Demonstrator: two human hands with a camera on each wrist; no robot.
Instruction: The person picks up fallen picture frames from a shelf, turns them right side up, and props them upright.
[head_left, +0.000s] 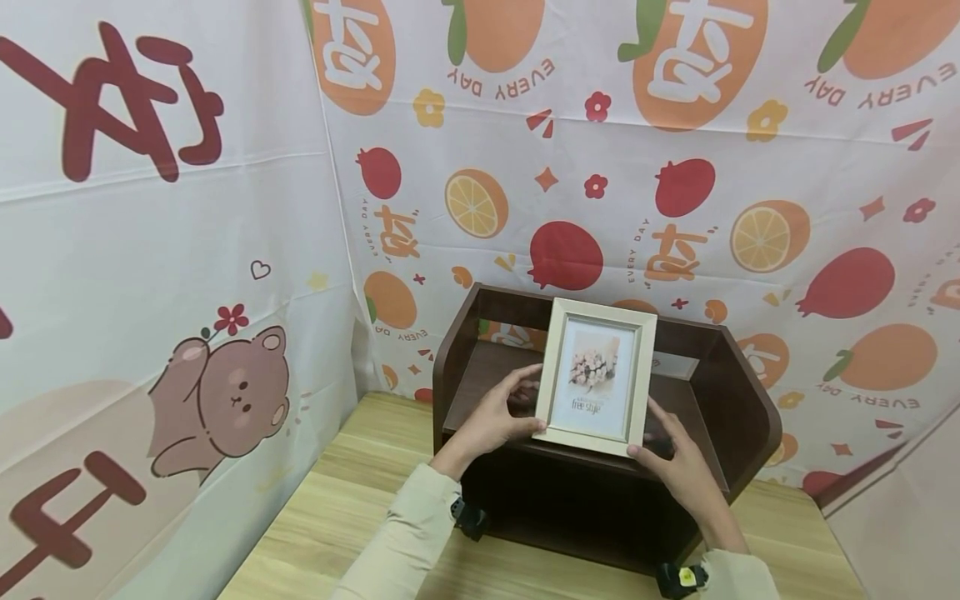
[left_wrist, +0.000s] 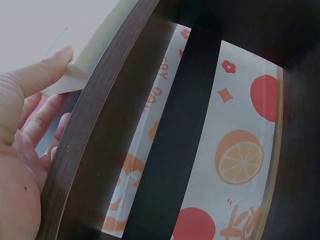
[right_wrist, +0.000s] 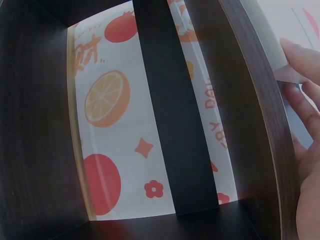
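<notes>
A cream picture frame (head_left: 636, 375) with a bouquet print and the words "free style" leans back at the dark brown shelf (head_left: 742, 408), its lower edge by the front of the upper board. My left hand (head_left: 498, 417) grips its lower left corner, thumb in front and fingers behind. At the lower right corner my right hand (head_left: 678, 458) pinches it the same way. Both wrist views show the hands, the left hand (left_wrist: 35, 110) and the right hand (right_wrist: 305, 100), at the frame's corners just beyond the shelf board's edge. The frame's back is hidden.
The shelf stands on a wood-grain table (head_left: 315, 508), with an open lower compartment (head_left: 570, 508) under the upper board. A pale card-like item (head_left: 675, 365) lies behind the picture frame. Fruit-printed cloth (head_left: 480, 125) hangs behind, and a bear-printed cloth (head_left: 247, 400) at left.
</notes>
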